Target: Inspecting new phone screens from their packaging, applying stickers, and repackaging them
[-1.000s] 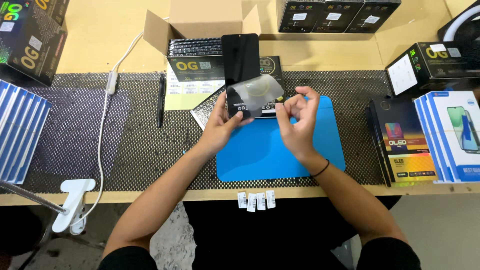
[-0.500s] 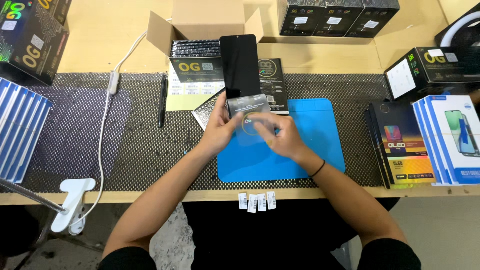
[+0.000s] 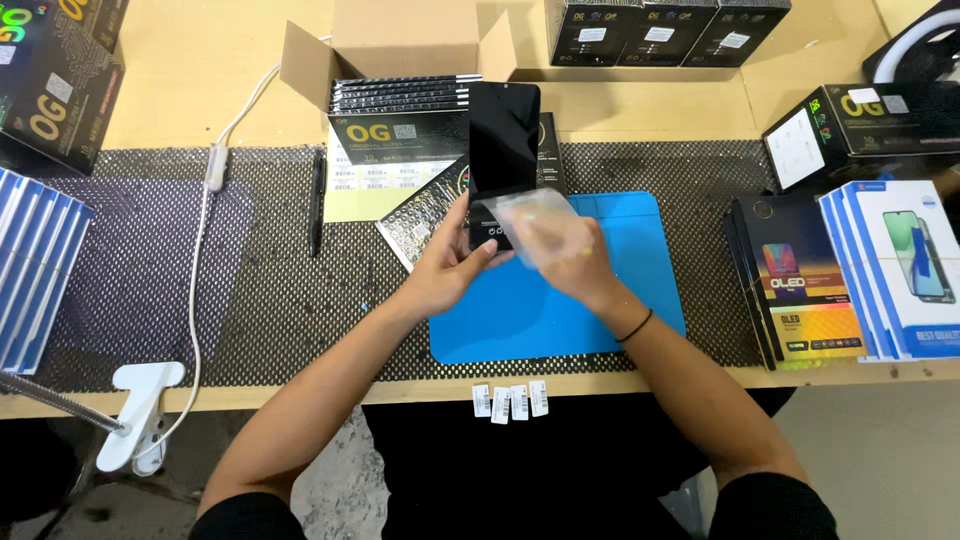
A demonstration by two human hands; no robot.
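Clear sleeve (image 3: 535, 215) now lowered onto black phone screen (image 3: 503, 140); left hand (image 3: 450, 265) grasping screen's near end, right hand (image 3: 570, 255) grasping sleeve over blue mat (image 3: 640, 290).

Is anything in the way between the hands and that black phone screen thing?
Nothing visible is. The left hand already grips the lower end of the black screen panel, and the right hand presses a clear plastic film against that same end. The film lies between the right hand's fingers and the panel; the left hand touches it directly.
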